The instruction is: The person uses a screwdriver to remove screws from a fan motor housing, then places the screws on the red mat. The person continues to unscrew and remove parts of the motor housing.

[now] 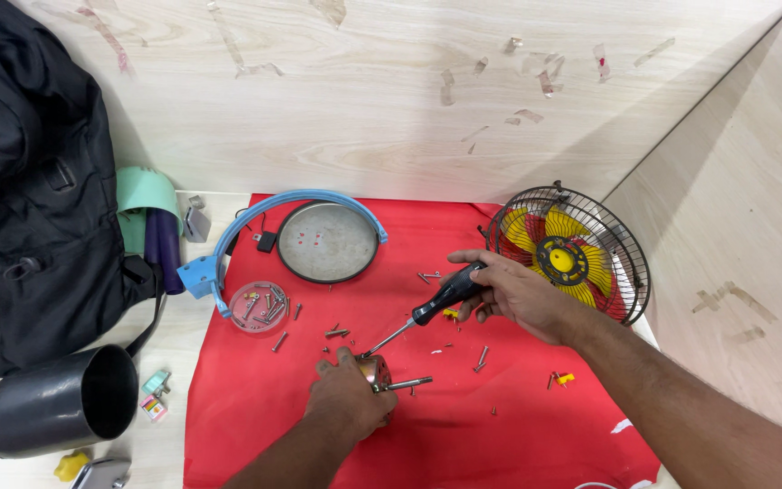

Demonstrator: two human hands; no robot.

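Left hand [348,398] is clamping the small motor [375,370] near the red mat's [518,435] front edge while I'm gripping the screwdriver [432,305] right-handed [513,294]; tip could be slipping off, scattering loose screws [480,358].

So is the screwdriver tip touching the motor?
Touching: the head view shows the screwdriver tip meeting the top of the motor held under the left hand.

Screwdriver [425,311] with black handle and slim metal shaft, lying at a slant, tip lowest and touching the top of the small motor [376,371]. The motor is a copper-coloured cylinder with a steel shaft projecting to the right, resting on the red mat.
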